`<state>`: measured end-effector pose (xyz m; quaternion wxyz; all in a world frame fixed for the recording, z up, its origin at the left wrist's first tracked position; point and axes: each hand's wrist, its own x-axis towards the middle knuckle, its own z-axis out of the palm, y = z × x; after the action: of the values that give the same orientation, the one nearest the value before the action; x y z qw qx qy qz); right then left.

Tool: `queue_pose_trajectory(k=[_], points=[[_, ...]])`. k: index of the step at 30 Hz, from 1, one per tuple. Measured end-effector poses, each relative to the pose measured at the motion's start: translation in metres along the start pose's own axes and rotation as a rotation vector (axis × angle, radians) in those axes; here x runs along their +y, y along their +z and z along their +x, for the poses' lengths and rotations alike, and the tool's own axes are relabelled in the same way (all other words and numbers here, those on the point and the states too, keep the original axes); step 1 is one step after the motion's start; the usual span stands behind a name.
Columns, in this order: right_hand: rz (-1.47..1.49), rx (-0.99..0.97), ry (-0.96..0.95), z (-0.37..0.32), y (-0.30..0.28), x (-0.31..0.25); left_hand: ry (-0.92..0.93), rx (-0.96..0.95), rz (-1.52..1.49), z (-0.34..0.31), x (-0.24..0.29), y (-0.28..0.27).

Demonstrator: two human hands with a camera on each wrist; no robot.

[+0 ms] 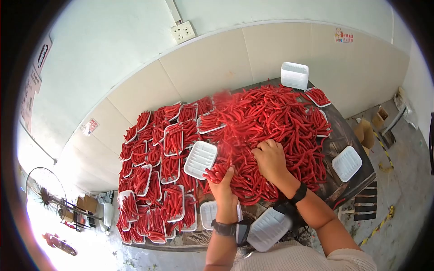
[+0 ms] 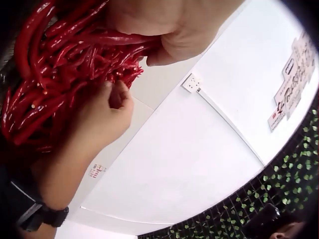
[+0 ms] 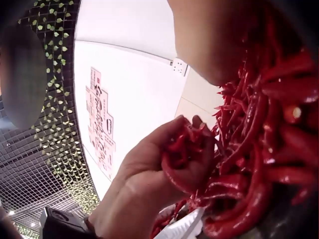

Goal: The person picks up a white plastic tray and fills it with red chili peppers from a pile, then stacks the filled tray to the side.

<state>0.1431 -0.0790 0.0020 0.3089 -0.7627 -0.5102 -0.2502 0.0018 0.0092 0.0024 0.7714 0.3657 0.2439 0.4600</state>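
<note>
A large heap of red chili peppers (image 1: 271,108) covers the middle and right of the table. My left hand (image 1: 222,189) grips a small bunch of chili peppers (image 1: 218,172) at the heap's front left, the thumb laid over them. In the right wrist view the left hand (image 3: 144,174) cups this bunch (image 3: 187,154). My right hand (image 1: 272,162) reaches into the heap, its fingers curled down among the peppers. In the left wrist view the right hand (image 2: 99,119) pinches at peppers, its fingertips partly hidden. Beside the left hand, a white tray (image 1: 200,160) lies over filled trays.
Rows of filled trays (image 1: 173,141) cover the table's left side. Stacked white trays (image 1: 294,76) stand at the back right. One white tray (image 1: 346,164) lies near the right edge; others (image 1: 270,229) are at the front edge by my body. A wall (image 1: 280,49) runs behind the table.
</note>
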Motion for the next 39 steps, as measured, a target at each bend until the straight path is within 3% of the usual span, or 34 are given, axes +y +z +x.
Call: queue_pose_trajectory(k=[2,5,7,10,12,14,16,20,22,23,24,26,28,30,34,36,38,39], points=[[-0.012,-0.049,0.023,-0.001,0.0,-0.001,0.01,0.004,-0.003,-0.003,0.001,0.001],[0.125,0.074,0.037,0.004,-0.012,-0.006,-0.007,-0.034,-0.017,-0.002,-0.004,-0.002],[0.458,0.123,-0.029,0.006,-0.025,-0.011,-0.028,-0.058,-0.029,-0.003,0.003,0.0],[0.699,0.04,-0.066,0.0,-0.037,-0.02,-0.127,-0.143,-0.089,-0.004,0.008,-0.002],[0.725,-0.023,-0.076,-0.004,-0.04,-0.025,-0.207,-0.2,-0.136,-0.005,0.007,-0.004],[0.61,-0.06,-0.281,-0.007,-0.038,-0.03,-0.367,-0.191,-0.24,-0.005,0.004,-0.005],[0.593,-0.093,-0.304,-0.004,-0.04,-0.027,-0.373,-0.214,-0.23,-0.004,0.004,-0.009],[0.805,-0.118,-0.189,0.0,-0.055,-0.025,-0.362,-0.184,-0.206,-0.007,0.012,-0.002],[0.883,-0.351,0.223,0.007,-0.084,-0.027,-0.336,-0.27,-0.229,-0.006,0.01,-0.004],[0.79,-0.483,0.131,0.009,-0.091,-0.021,-0.331,-0.242,-0.204,-0.006,0.013,-0.001],[0.786,-0.497,0.122,0.004,-0.09,-0.015,-0.325,-0.232,-0.216,-0.004,0.012,-0.003],[0.483,-0.937,-0.292,-0.017,-0.082,-0.009,-0.245,-0.192,-0.145,0.0,0.009,-0.006],[0.196,-0.923,-0.355,-0.04,-0.066,-0.022,-0.231,-0.202,-0.141,0.0,0.013,-0.004],[0.136,-0.86,-0.35,-0.048,-0.051,-0.025,-0.217,-0.201,-0.068,-0.002,0.014,-0.002],[0.244,-1.007,-0.311,-0.028,-0.07,-0.015,-0.122,-0.209,0.013,-0.007,0.027,0.001],[0.54,-0.89,-0.056,-0.019,-0.079,-0.004,-0.013,-0.178,0.097,-0.007,0.044,0.001],[0.566,-0.882,-0.001,-0.007,-0.081,0.003,0.143,-0.249,0.252,-0.021,0.074,0.009],[0.731,-0.867,0.167,-0.001,-0.085,0.003,0.188,-0.316,0.412,-0.032,0.091,0.013]])
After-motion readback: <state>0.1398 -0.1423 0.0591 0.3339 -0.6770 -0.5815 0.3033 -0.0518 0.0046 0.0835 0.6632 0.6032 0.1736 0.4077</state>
